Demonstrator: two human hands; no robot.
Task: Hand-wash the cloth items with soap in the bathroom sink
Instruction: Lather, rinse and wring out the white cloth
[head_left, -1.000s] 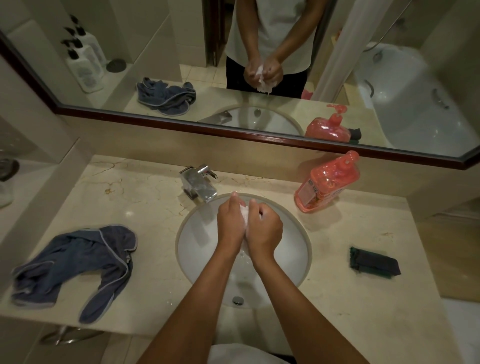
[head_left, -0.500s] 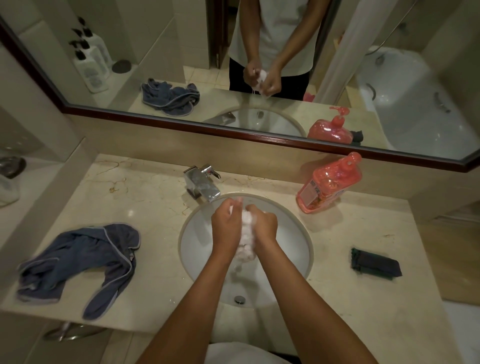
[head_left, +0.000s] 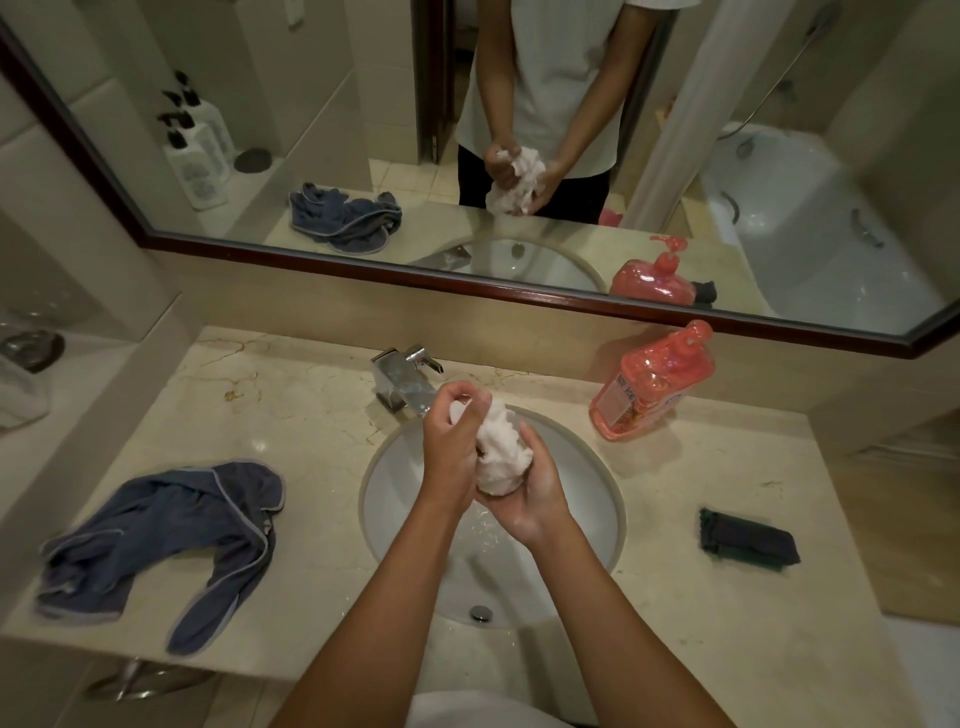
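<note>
Centre frame, over the sink (head_left: 597, 499) so drips fall in the basin, the right hand (head_left: 530, 499) cups a bunched white cloth (head_left: 501, 449) from below while the left hand (head_left: 449, 441) clenches its top, apparently for lathering; soap bottle (head_left: 652, 384) stands upper right.

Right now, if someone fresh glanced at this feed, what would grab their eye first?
Most likely the white cloth bunched between the left hand and right hand, held over the sink at centre. Next, the bright red soap bottle standing on the counter to the right of the faucet. Then the blue cloth lying crumpled on the counter's left side.
</note>
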